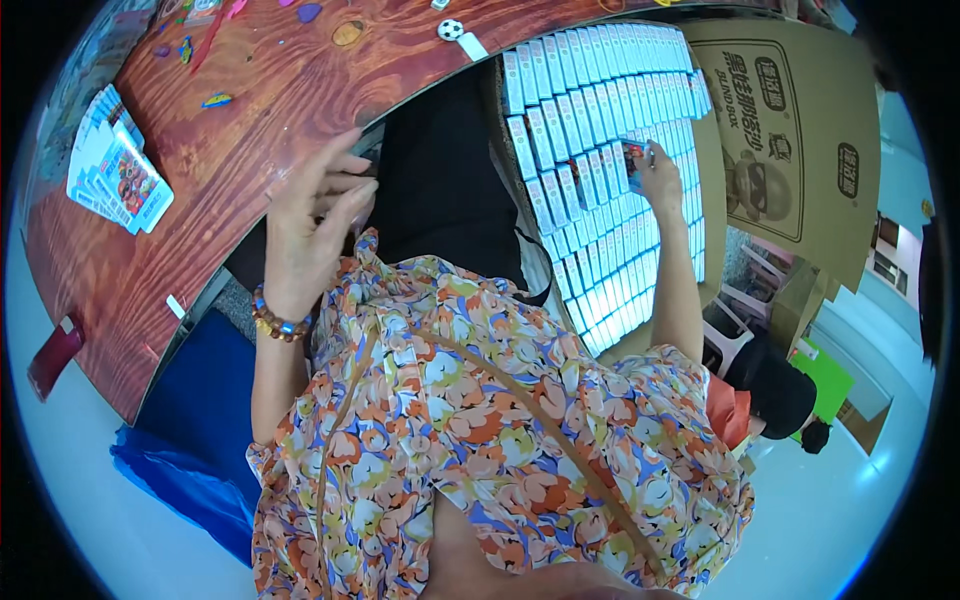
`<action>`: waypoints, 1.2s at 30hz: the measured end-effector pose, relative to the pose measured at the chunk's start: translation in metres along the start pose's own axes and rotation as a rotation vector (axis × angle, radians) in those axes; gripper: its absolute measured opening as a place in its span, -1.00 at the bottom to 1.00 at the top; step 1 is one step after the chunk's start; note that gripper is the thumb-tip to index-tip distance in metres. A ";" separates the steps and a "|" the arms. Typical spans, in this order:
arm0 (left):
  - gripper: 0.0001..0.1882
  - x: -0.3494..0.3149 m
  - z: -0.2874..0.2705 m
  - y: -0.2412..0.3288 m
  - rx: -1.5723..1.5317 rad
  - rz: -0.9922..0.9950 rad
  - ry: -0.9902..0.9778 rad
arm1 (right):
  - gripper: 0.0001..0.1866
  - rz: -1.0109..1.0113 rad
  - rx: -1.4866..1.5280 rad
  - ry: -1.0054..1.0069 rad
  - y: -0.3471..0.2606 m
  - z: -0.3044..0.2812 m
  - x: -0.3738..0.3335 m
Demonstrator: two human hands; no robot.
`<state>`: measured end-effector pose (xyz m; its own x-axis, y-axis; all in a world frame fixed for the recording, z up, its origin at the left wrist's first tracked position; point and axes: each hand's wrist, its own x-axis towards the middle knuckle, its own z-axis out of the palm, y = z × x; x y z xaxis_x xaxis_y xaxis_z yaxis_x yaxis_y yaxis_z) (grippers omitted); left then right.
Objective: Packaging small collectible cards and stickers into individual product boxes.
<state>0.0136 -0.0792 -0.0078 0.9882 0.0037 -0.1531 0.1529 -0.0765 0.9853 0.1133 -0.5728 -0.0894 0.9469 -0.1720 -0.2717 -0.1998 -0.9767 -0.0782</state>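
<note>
Open cardboard carton (820,210) is holding rows of white-blue boxes (590,105), right fingers (656,170) are grasping a picture-faced box (633,158), left fingers (335,157) are hanging released

Even, bright indoor light fills the view, washing the lower rows of small boxes (610,322) almost to white and leaving a glint on the pale floor (850,500). The fisheye bows the edge of the desk (290,110) (black swallows the corners), and details at the far right look soft.
</note>
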 end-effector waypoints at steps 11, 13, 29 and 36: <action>-0.61 -0.025 -0.134 -0.027 0.471 0.327 1.008 | -0.38 -0.012 0.616 -0.128 0.059 0.071 0.028; -0.52 -0.016 -0.159 -0.030 0.851 0.324 1.024 | -0.29 -0.020 0.615 -0.148 0.060 0.069 0.021; 0.09 -0.016 -0.140 -0.006 1.168 0.166 0.880 | -0.60 -0.441 0.738 0.354 -0.127 -0.059 -0.026; 0.12 -0.039 -0.056 0.015 0.860 0.377 0.333 | -0.46 -0.910 1.096 -0.771 -0.371 -0.077 -0.074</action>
<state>-0.0218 -0.0250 0.0168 0.9429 0.1006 0.3174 -0.0987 -0.8260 0.5550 0.1367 -0.2075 0.0337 0.5689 0.8136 -0.1203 -0.0672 -0.0999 -0.9927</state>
